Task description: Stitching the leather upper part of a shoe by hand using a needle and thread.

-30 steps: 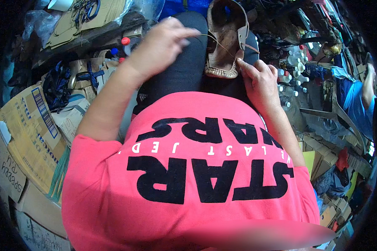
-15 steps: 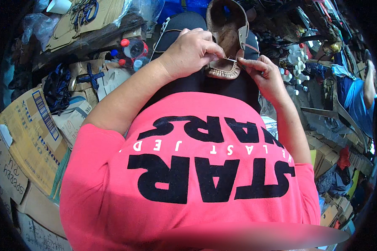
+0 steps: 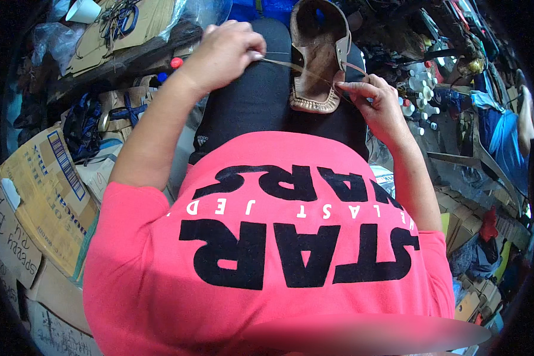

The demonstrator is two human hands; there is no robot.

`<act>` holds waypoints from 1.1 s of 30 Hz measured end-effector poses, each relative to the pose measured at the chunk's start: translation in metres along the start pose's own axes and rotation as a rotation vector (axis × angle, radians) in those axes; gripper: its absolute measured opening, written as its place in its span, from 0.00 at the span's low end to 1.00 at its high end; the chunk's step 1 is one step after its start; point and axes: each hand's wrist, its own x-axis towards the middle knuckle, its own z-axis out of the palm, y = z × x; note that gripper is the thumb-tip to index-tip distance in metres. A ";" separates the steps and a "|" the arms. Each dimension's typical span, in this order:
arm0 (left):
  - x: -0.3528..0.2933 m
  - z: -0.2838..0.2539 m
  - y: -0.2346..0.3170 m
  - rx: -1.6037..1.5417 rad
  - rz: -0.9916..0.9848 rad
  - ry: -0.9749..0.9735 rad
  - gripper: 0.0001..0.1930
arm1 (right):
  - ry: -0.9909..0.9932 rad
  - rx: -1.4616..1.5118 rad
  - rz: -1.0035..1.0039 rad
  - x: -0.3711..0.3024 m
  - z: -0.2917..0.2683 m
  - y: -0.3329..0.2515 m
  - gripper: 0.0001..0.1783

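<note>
A brown leather sandal [image 3: 315, 56] lies sole-inward on my lap, on black trousers [image 3: 261, 101]. My left hand [image 3: 228, 50] is closed in a fist to the sandal's left and pinches a thin pale thread [image 3: 291, 66] that runs taut across to the sandal's strap. My right hand [image 3: 377, 104] is at the sandal's lower right edge, its fingertips pinched on the thread's other end by the strap [image 3: 342, 50]. A pink shirt with black lettering fills the lower part of the view.
Cardboard boxes [image 3: 47, 184] are stacked at my left. A cluttered shelf with blue-handled scissors [image 3: 121, 18], a white cup [image 3: 84, 9] and red caps lies beyond my left hand. White spools [image 3: 415, 95], tools and fabric crowd the right.
My left hand swung in to the sandal half a second ago and has now pulled away to the left, drawing the thread taut. My right hand stays at the sandal's edge.
</note>
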 end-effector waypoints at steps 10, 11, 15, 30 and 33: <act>-0.025 -0.012 -0.041 -0.473 -0.311 -0.073 0.09 | 0.059 -0.195 -0.068 -0.011 0.005 -0.010 0.14; -0.022 -0.019 -0.033 -0.283 -0.332 0.039 0.10 | 0.081 -0.253 -0.095 -0.013 0.006 -0.012 0.15; -0.014 -0.012 0.021 -0.210 0.028 0.195 0.12 | 0.117 -0.335 -0.120 -0.018 0.009 -0.021 0.17; 0.018 0.042 0.050 -0.182 0.144 0.113 0.08 | -0.046 0.169 -0.027 0.006 -0.003 0.012 0.20; 0.018 0.043 0.050 -0.151 0.135 0.085 0.08 | -0.009 0.097 -0.108 0.012 -0.002 0.016 0.16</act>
